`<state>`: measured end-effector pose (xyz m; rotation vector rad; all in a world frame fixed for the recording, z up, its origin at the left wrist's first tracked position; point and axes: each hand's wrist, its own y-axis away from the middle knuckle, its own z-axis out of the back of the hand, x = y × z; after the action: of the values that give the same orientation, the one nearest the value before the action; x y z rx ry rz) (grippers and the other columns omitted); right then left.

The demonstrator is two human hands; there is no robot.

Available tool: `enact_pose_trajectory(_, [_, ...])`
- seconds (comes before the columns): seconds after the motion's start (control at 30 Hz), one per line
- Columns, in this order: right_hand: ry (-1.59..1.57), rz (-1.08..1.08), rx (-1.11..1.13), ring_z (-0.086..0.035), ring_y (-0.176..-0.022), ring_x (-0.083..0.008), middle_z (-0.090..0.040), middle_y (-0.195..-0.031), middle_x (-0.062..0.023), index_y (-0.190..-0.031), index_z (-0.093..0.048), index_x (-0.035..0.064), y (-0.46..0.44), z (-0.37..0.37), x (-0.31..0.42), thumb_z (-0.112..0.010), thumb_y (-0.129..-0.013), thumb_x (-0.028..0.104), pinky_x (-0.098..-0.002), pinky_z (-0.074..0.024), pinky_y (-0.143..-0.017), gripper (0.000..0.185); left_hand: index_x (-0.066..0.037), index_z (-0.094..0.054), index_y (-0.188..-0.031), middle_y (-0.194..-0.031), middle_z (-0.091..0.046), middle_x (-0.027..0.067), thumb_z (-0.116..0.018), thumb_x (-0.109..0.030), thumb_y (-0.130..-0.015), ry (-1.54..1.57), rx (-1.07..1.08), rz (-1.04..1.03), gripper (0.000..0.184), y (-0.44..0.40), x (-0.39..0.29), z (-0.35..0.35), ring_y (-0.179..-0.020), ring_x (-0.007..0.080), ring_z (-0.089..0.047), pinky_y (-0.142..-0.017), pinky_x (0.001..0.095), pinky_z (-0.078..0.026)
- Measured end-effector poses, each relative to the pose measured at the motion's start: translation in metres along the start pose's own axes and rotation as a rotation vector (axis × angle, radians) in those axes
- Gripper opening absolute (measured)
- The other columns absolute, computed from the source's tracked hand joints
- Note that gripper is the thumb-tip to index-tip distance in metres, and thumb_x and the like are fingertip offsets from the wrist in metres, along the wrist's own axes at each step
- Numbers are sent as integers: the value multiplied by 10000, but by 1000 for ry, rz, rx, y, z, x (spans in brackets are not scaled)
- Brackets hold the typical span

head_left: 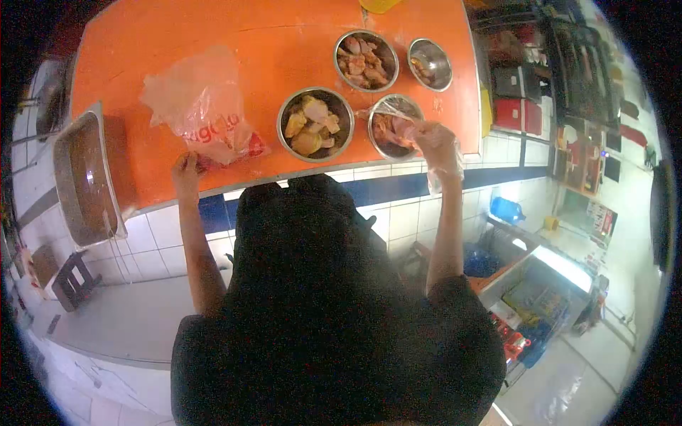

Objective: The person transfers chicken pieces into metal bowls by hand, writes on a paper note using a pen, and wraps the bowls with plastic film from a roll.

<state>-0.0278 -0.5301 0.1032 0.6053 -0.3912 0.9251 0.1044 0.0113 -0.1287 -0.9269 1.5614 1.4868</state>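
Observation:
My left hand [186, 172] is at the near edge of the orange table, its fingers closed on the lower corner of a clear plastic bag [202, 103] with red lettering. The bag lies flattened on the tabletop. On the right, my right hand [435, 142] is above a steel bowl [379, 150] of raw chicken pieces [389, 131]. Its fingers are closed on clear plastic film [436, 181] that hangs below the hand and stretches over that bowl. Left of it stands another steel bowl [285, 145] with yellowish chicken pieces [312, 126].
Farther back are a steel bowl [339, 77] of chicken pieces and a smaller bowl [442, 77] with a little in it. A deep metal pan [89, 170] sits at the table's left end. Part of a yellow object [379, 6] shows at the far edge.

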Motion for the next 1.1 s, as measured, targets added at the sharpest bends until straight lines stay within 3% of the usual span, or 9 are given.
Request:
enact_pose_trajectory(0.13, [-148,143,-95,-626,-1051,-299,-655,-1138,-147,-1128,-650,87,-5,-47,-39,-607,-934,295,-376,-492,-897,288,-42,-663,-888,-799,-649,25,-584,-219,-984,-49,-57,24,217,6,-17,-7,-700,119,-611,-638,273,-528])
enact_pose_trajectory(0.23, [363,126,-76,-657,-1007,-278,-683,-1113,-140,-1173,-640,23,14,-56,-9,-658,-906,300,-391,-512,-883,385,-41,-668,-891,-798,-649,18,-567,-217,-989,-56,-30,1,225,8,-16,-8,-711,115,-608,-652,269,-512])
enact_pose_trajectory(0.3, [200,176,-36,-643,-998,-362,-682,-1067,-196,-1141,-640,30,13,-60,-27,-568,-941,262,-436,-505,-888,315,-40,-669,-886,-795,-647,15,-554,-221,-994,-20,-46,16,239,7,-11,-9,-715,111,-603,-656,267,-503])
enact_pose_trajectory(0.4, [1147,389,49,-531,-1189,-276,-528,-1347,-150,-1377,-462,99,18,-65,10,-498,-910,177,-434,-416,-1011,475,-20,-650,-853,-769,-636,44,-519,-224,-998,-269,-86,-195,283,12,-10,-9,-686,120,-561,-617,279,-458])
enact_pose_trajectory(0.43, [1125,435,60,-531,-1189,-276,-528,-1347,-150,-1377,-462,99,11,-66,58,-498,-910,177,-434,-416,-1011,475,-17,-644,-849,-760,-630,52,-513,-222,-996,-368,-116,-226,284,11,-7,-8,-674,124,-546,-601,291,-447])
enact_pose_trajectory(0.5, [615,522,204,-597,-1047,-353,-619,-1046,-152,-961,-645,62,3,-82,143,-589,-814,89,-448,-486,-856,159,-21,-638,-853,-753,-620,51,-510,-199,-988,-379,-120,-279,257,7,-2,-5,-674,133,-528,-607,313,-438])
enact_pose_trajectory(0.63, [149,1195,199,-530,-1176,-345,-605,-1206,-166,-1176,-624,46,-29,-187,203,-558,-883,135,-428,-429,-1001,313,-26,-629,-857,-759,-630,82,-504,-198,-985,-327,-156,-235,248,13,-16,-19,-692,187,-573,-643,364,-455])
enact_pose_trajectory(0.83, [385,927,777,-540,-1159,-342,-611,-1190,-170,-1158,-630,42,-66,-284,240,-562,-880,143,-426,-436,-987,304,15,-593,-858,-765,-636,177,-511,-199,-981,-421,-272,-460,260,18,-34,-27,-730,344,-629,-672,446,-469])
enact_pose_trajectory(1.1, [316,883,763,-555,-1137,-339,-619,-1168,-176,-1134,-639,38,-37,-295,234,-567,-875,153,-423,-447,-968,292,-30,-607,-933,-765,-627,44,-479,-196,-1023,1,-174,-76,228,13,-31,-35,-685,123,-602,-590,278,-508])
